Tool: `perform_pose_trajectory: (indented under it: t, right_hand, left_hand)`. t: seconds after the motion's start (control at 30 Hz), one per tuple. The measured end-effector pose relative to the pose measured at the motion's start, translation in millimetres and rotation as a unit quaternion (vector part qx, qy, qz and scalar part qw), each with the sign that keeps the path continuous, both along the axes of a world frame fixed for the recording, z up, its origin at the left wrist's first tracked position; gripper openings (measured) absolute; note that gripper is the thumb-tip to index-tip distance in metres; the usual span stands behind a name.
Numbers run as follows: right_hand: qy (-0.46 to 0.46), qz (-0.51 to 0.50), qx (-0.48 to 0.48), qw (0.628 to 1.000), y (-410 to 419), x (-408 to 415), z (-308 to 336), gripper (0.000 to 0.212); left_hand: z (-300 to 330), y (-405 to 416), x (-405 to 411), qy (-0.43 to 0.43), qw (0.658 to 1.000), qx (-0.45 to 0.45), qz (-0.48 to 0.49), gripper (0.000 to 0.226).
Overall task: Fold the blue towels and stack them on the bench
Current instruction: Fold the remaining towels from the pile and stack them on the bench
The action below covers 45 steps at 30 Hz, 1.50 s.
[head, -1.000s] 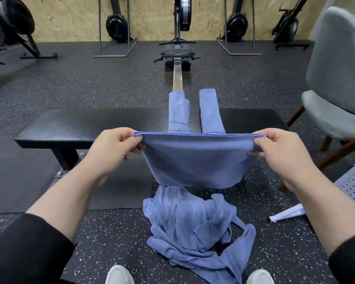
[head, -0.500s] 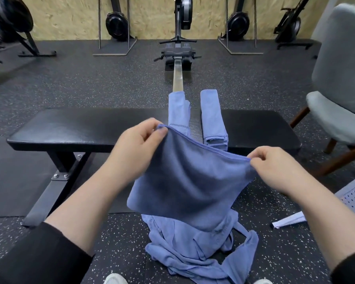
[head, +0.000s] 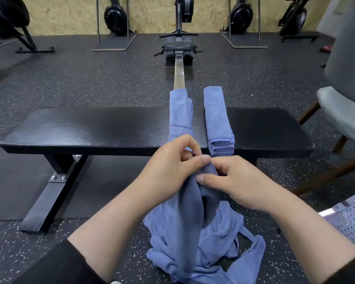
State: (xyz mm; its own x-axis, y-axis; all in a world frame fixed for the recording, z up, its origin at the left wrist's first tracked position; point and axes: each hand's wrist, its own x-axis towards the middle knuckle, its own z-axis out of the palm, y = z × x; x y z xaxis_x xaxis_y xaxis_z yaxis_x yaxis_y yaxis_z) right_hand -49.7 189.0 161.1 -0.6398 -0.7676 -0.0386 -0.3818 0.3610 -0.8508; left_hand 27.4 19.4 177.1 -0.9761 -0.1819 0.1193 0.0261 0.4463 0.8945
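Left hand (head: 168,171) and right hand (head: 236,181) together, both pinching the held towel (head: 193,201), loose towels (head: 213,253) beneath them, folded towels (head: 217,115) on worktop (head: 90,130) just beyond, perhaps two stacks.

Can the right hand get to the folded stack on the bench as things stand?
Probably not yet: the right hand pinches the held towel together with the left hand. The folded stack lies just beyond on the bench, with nothing between.

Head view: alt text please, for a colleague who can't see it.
Both hands, left and right, pinch a blue towel together above a loose towel pile on the floor. Two folded towels lie across the black bench ahead.
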Motion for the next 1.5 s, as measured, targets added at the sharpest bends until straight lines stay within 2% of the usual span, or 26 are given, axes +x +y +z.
perform_pose_trajectory:
  t: [0.1,0.2,0.23,0.33,0.43,0.53,0.7,0.8,0.97,1.13,1.2,1.3,1.5]
  right_hand:
    - [-0.008,0.007,-0.018,1.0,-3,-2,1,0.023]
    - [-0.026,-0.024,-0.062,0.997,-4,-6,3,0.015]
    - [-0.041,-0.041,-0.078,0.995,-3,-8,3,0.016]
    - [-0.033,-0.073,-0.093,0.992,4,-15,5,0.027]
    - [-0.003,-0.097,-0.096,0.991,12,-22,5,0.047]
    - [0.037,-0.158,-0.096,0.982,21,-27,4,0.066]
    - [0.09,-0.242,-0.098,0.961,35,-32,5,0.046]
    - [0.107,-0.284,-0.086,0.949,45,-34,8,0.034]
    - [0.11,-0.281,-0.066,0.951,57,-32,10,0.02]
    - [0.094,-0.301,-0.041,0.948,65,-27,8,0.024]
    - [0.086,-0.314,-0.034,0.945,67,-23,9,0.025]
    - [0.078,-0.337,-0.039,0.937,71,-21,6,0.024]
    - [-0.003,-0.351,-0.079,0.933,72,-25,3,0.022]
  left_hand:
    - [-2,-7,3,-0.042,0.996,0.076,-0.031,0.017]
    - [-14,-17,5,-0.118,0.987,0.084,-0.072,0.024]
    - [-18,-20,5,-0.144,0.986,0.052,-0.071,0.026]
    - [-29,-23,6,-0.198,0.971,-0.12,-0.056,0.024]
    - [-33,-31,8,-0.229,0.946,-0.228,-0.023,0.037]
    - [-32,-44,11,-0.221,0.926,-0.306,0.013,0.03]
    - [-29,-68,21,-0.18,0.92,-0.342,0.072,0.014]
    - [-27,-82,27,-0.149,0.92,-0.346,0.111,0.016]
    - [-14,-92,39,-0.115,0.935,-0.285,0.176,0.022]
    - [-10,-99,48,-0.079,0.958,-0.19,0.202,0.024]
    - [-11,-101,51,-0.059,0.967,-0.131,0.21,0.024]
    - [-11,-102,52,-0.025,0.978,0.004,0.208,0.024]
    - [-17,-86,44,-0.006,0.976,0.107,0.191,0.028]
